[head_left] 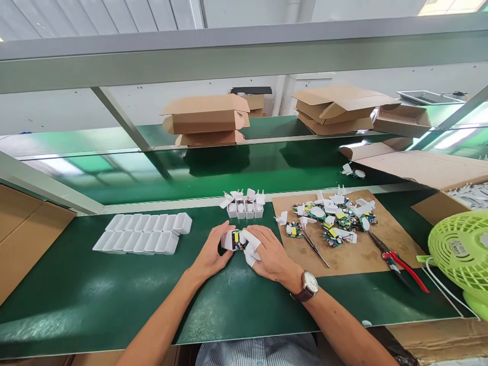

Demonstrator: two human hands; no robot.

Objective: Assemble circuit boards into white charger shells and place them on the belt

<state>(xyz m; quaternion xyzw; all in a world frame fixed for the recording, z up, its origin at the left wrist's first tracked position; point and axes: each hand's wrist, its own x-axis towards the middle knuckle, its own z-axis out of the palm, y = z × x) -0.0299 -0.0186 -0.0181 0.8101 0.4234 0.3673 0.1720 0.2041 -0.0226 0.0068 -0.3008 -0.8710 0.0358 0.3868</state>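
Note:
Between my hands, a small circuit board [239,241] with a yellow part is partly inside a white plastic housing. My left hand [212,251] is closed around the housing [227,240]. My right hand [272,255] grips the board's other end at its white cover piece [251,247]; some fingers are hidden behind it. Just beyond my hands stands a row of several white housings [245,209] with boards and plug pieces sticking out of their tops. To the left, two rows of empty white housings [143,234] sit side by side on the green table.
A brown cardboard sheet [366,264] carries a pile of circuit boards [335,218], tweezers [316,250] and red-handled pliers [396,258]. At the right edge stands a green fan [459,246]. Cardboard boxes [208,114] lie behind on the belt line; a metal beam [244,56] crosses above.

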